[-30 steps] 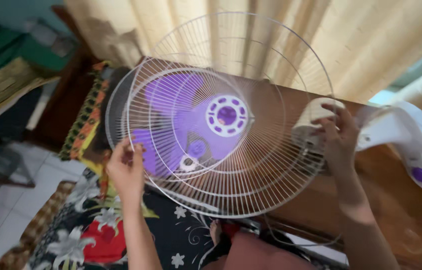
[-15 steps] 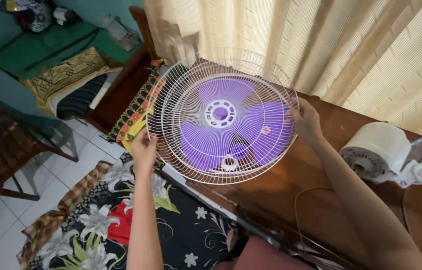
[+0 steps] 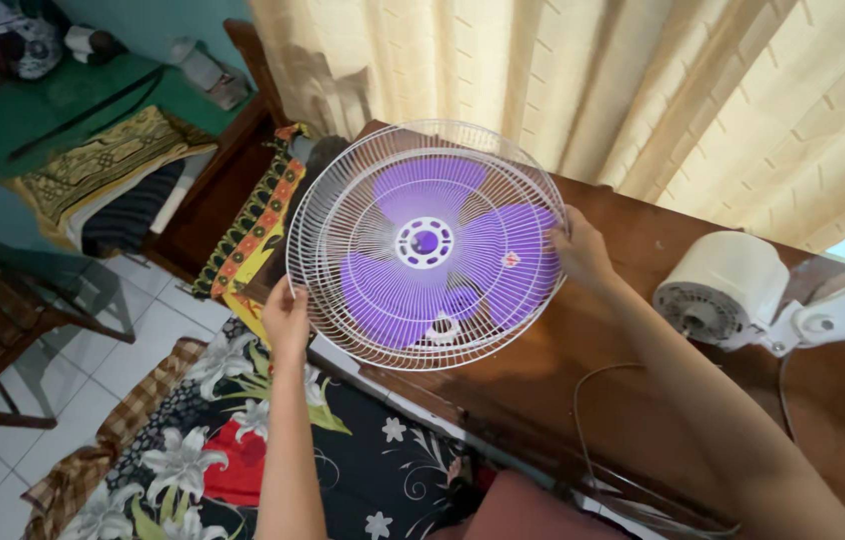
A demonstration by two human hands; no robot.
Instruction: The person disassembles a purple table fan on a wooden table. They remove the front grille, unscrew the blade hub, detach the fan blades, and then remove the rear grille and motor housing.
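Note:
I hold a round white wire fan cage (image 3: 343, 190) with purple blades (image 3: 488, 255) inside it, over the left end of a brown wooden table (image 3: 663, 400). My left hand (image 3: 286, 318) grips the cage's lower left rim. My right hand (image 3: 579, 248) grips its right rim. The white fan motor head (image 3: 725, 288) on its stand lies on the table to the right, apart from the cage.
A thin cable (image 3: 603, 440) loops over the table near its front edge. Cream curtains (image 3: 643, 90) hang behind. A black floral cloth (image 3: 233, 450) lies below. A green shelf (image 3: 73, 100) with folded cloths and a wooden chair (image 3: 3, 330) stand at the left.
My right hand left the motor head and took the cage's right rim. The cage with blades came off the motor and moved left, lower over the table's end.

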